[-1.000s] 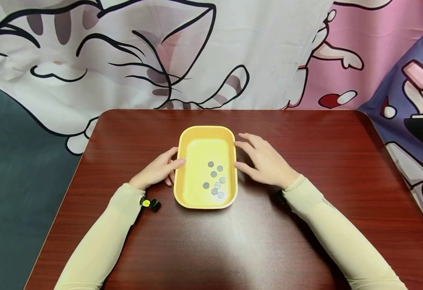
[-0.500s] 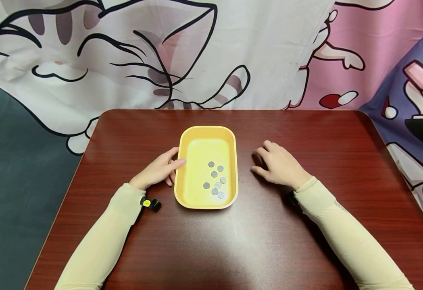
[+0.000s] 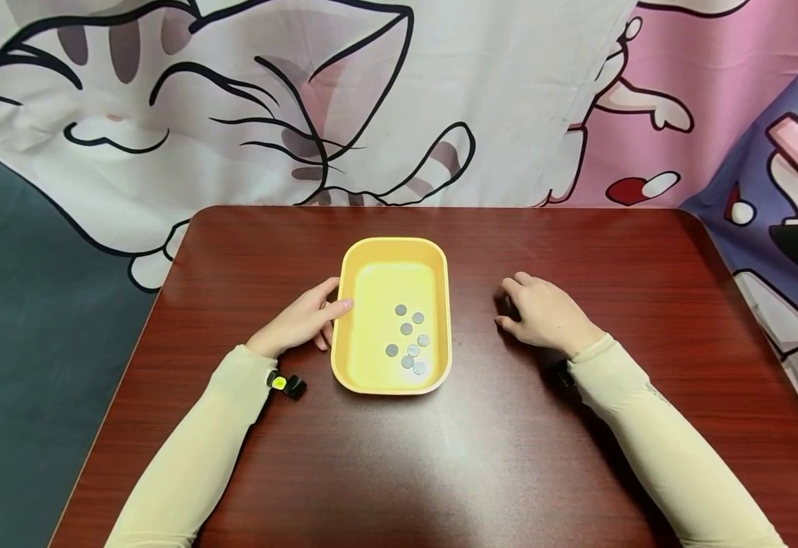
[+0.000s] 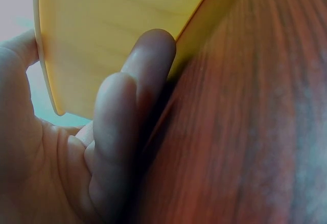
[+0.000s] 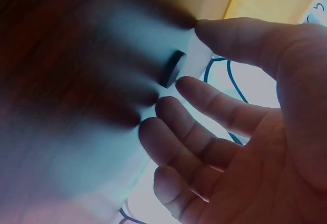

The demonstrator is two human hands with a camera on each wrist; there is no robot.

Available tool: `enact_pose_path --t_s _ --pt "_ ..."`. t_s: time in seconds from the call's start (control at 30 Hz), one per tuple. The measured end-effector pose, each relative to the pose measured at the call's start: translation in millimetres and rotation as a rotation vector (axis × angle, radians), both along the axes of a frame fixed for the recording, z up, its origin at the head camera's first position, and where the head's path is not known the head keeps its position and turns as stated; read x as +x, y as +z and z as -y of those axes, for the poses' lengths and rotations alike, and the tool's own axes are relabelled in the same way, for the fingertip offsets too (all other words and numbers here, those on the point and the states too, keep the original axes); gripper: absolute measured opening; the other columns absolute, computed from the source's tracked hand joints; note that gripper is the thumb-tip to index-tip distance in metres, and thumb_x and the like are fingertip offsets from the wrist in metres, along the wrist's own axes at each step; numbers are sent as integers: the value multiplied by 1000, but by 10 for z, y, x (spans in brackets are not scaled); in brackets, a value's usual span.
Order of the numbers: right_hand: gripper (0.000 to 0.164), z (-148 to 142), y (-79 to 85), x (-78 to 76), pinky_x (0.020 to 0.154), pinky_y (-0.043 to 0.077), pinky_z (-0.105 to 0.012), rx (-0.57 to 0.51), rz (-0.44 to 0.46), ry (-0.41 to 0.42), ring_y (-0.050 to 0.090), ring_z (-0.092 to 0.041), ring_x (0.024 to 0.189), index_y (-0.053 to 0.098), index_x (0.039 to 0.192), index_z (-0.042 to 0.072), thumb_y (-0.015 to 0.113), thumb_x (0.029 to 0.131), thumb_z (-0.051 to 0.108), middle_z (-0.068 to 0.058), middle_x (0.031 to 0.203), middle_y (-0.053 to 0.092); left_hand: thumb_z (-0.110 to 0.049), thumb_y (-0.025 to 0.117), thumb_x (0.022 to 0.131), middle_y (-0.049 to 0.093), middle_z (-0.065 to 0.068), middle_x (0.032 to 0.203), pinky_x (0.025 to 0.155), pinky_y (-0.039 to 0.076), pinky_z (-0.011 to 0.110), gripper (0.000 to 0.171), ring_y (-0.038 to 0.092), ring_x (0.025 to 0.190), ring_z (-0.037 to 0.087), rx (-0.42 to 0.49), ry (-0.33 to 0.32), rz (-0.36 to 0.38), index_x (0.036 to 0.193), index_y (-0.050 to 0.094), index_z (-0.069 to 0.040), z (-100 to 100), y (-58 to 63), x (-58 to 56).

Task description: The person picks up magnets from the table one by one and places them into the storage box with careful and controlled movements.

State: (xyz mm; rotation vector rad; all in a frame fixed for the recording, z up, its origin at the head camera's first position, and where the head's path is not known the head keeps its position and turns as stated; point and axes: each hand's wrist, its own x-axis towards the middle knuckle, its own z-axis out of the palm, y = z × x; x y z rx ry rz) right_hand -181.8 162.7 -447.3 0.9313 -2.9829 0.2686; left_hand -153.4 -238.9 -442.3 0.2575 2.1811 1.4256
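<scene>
In the head view, a yellow rectangular tray [image 3: 364,373] sits on the table with several silver coins [image 3: 407,362] lying in it. My left hand [image 3: 303,320] grips the tray's left side, thumb over the rim; the left wrist view shows the fingers [image 4: 116,116] against the outer wall, close to the table. To the right of the tray, my right hand [image 3: 549,316] stands with fingers loosely bent and fingertips at the tabletop. In the right wrist view a small dark disc, like a coin [image 5: 173,69], lies by the index fingertip, between thumb and fingers but not pinched.
The reddish-brown wooden table [image 3: 385,472] ends in a straight far edge, behind which hangs a printed cat curtain [image 3: 508,99]. A small black camera [image 3: 294,387] on the left wrist sits low over the table. Grey-green floor [image 3: 29,380] shows at the left.
My right hand has left the tray's right rim and moved right across the table, its fingers drawing in. The left hand keeps its hold, and the tray stays in place.
</scene>
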Motion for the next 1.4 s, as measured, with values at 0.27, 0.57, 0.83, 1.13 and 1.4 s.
enact_pose_path --t_s 0.27,0.57,0.83,1.13,1.4 --pt "23 -25 30 3 63 50 -46 -4 -11 26 57 -29 66 54 81 6 73 72 16 -6 73 55 -36 52 100 67 16 70 49 56 49 48 65 57 37 -5 1 -5 143 37 -19 6 -9 -5" --pt "16 27 41 -58 58 47 -41 -14 60 -11 53 -21 61 58 72 13 72 64 16 1 65 54 -35 52 101 66 16 70 48 56 48 46 65 57 37 -4 5 -9 142 38 -19 6 1 -9" --pt "16 140 44 -75 53 42 -34 -108 2 5 48 -16 57 56 70 16 70 63 19 4 62 50 -43 52 99 67 16 71 45 55 47 46 65 55 35 -2 11 -31 140 39 -26 84 -297 -100" --pt "13 440 225 -62 56 43 -25 -327 -95 79 49 -6 62 61 75 20 69 65 18 7 69 54 -44 52 99 67 15 71 45 55 46 49 65 54 33 9 0 -49 140 38 -24 95 -327 -85" --pt "11 774 358 -59 62 45 -22 -376 -123 180 51 -6 67 64 79 18 70 70 19 6 74 56 -48 52 98 68 15 71 45 55 46 50 66 54 32 4 2 -34 140 38 -26 93 -327 -93"
